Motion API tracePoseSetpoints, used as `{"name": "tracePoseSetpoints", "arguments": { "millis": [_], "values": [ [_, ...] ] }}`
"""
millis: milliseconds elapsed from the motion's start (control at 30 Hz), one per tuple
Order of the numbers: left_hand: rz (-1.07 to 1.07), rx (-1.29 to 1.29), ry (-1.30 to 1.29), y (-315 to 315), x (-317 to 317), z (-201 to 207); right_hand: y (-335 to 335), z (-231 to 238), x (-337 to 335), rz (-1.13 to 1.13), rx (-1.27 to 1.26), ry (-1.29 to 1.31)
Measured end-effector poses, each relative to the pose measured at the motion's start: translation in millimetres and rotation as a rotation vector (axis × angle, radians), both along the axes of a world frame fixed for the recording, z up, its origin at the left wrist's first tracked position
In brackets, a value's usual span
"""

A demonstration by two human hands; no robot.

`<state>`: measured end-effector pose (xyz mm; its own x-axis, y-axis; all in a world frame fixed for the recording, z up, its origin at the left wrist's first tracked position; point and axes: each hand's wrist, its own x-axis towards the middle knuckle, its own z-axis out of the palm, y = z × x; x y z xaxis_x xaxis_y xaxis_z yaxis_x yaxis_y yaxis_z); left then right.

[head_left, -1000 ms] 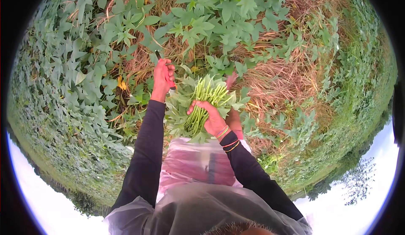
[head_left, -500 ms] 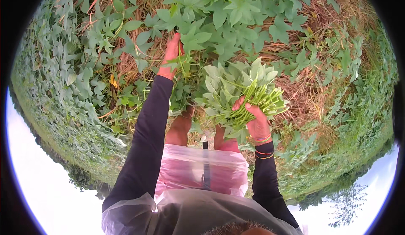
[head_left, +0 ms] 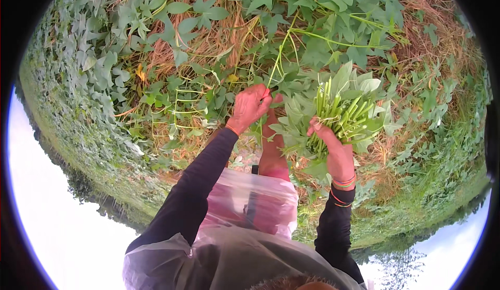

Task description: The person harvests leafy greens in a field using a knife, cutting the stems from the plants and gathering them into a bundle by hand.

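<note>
My left hand [head_left: 249, 106] is closed in front of my legs, its fingers round a long green vine stem [head_left: 279, 55] that runs up into the leaves ahead. By its thumb and fingers a small dark tip [head_left: 273, 89] with a bit of red sticks out; its kind is too small to make out. Over to the right, my right hand [head_left: 337, 157] grips a thick bunch of leafy green stems [head_left: 341, 114]. The cut stem ends point up and toward the right, and broad pale leaves fan out around and beneath them.
Low leafy vines [head_left: 203, 16] spread across the ground on all sides. Dry brown straw [head_left: 172, 71] shows between them, also at the far right. My bare lower leg [head_left: 272, 147] stands just behind my left hand, under a clear plastic cover [head_left: 250, 199] over pink clothing.
My left hand has drawn back and to the right from among the leaves, pulling a vine stem taut. My right hand has shifted slightly right with the bunch, whose stem ends now point more upward.
</note>
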<state>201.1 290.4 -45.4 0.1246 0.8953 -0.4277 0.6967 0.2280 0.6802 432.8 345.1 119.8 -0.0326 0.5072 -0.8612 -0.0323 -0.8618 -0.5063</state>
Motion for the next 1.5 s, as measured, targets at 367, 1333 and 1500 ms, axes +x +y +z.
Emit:
{"name": "tracePoseSetpoints", "arguments": {
  "millis": [367,1333,1500],
  "values": [
    [0.638,-0.264,-0.335,-49,55,-8,47,-167,-51,0.799,-0.107,-0.339],
    [-0.019,-0.219,-0.176,-38,29,80,-83,-132,-23,-0.618,-0.252,0.537],
    [-0.119,-0.288,-0.309,5,-2,67,-94,-133,-7,-0.634,-0.252,0.542]
  ]
}}
